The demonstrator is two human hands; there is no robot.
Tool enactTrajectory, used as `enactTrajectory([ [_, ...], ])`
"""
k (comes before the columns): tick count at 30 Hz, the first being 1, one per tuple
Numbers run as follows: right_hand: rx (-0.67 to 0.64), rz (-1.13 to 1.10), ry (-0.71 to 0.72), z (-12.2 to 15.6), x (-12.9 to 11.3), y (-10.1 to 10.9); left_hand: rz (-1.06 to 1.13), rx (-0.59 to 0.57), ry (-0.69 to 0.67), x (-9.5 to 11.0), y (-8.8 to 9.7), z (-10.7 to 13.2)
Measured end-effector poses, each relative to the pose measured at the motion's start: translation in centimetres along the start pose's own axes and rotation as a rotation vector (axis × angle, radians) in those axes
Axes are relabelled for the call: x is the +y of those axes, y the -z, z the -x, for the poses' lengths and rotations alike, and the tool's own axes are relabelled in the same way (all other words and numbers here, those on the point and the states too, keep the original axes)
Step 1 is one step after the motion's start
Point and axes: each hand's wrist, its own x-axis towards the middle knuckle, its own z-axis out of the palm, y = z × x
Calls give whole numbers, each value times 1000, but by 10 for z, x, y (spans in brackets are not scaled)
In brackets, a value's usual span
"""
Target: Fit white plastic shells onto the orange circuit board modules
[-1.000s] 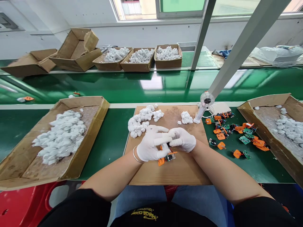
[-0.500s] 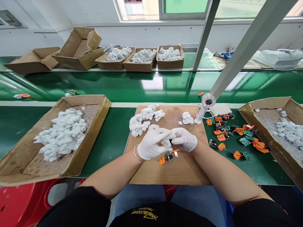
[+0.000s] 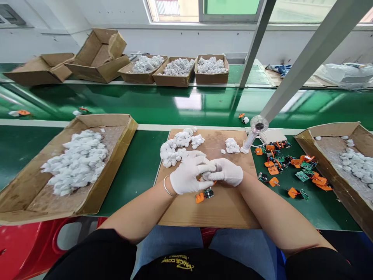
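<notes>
My left hand (image 3: 188, 173) and my right hand (image 3: 225, 172), both in white gloves, meet above a brown cardboard sheet (image 3: 230, 210). Between their fingertips they press a white lump (image 3: 206, 176), mostly hidden. A bit of orange shows under the fingers. Just below my hands, an orange plug piece (image 3: 199, 198) lies joined to a small green circuit board (image 3: 208, 193). Piles of white lumps (image 3: 171, 149) sit on the sheet beyond my left hand, and a smaller pile (image 3: 232, 146) lies ahead of my right hand.
To the right, orange pieces and green boards (image 3: 285, 167) lie scattered on the green belt beside a small clear fan (image 3: 258, 124). Open cardboard trays of white lumps (image 3: 128, 134) flank the sheet. Several boxes stand on the far belt, and a grey post (image 3: 305, 66) rises at right.
My hands have closed further around the white lump, hiding it more. The orange strip that showed to the right of the circuit board has gone from view. The whole view has shifted slightly.
</notes>
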Motion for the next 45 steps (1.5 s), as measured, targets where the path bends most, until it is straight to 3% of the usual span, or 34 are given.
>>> enactTrajectory([
  [3, -8, 27, -22, 1, -2, 4, 54, -93, 45, 2, 6, -4],
  [12, -111, 170, -39, 2, -5, 4, -15, -95, 6, -9, -1, 5],
  [18, -61, 91, -137, 4, 3, -1, 13, -18, -67, -8, -2, 4],
  [24, -47, 133, -33, 0, 5, -3, -11, -32, -55, -6, -5, 6],
  [30, 65, 179, -75, -1, 7, -8, -8, -64, -3, -3, -9, 7],
  [33, 76, 153, -49, 0, 6, -9, 29, -48, 2, -5, -6, 6],
  [39, -41, 30, -64, 2, 6, -2, 115, -16, -2, -8, -2, 1],
  [45, -48, -9, -48, 0, 2, -2, 184, 118, 42, -9, -2, 0],
])
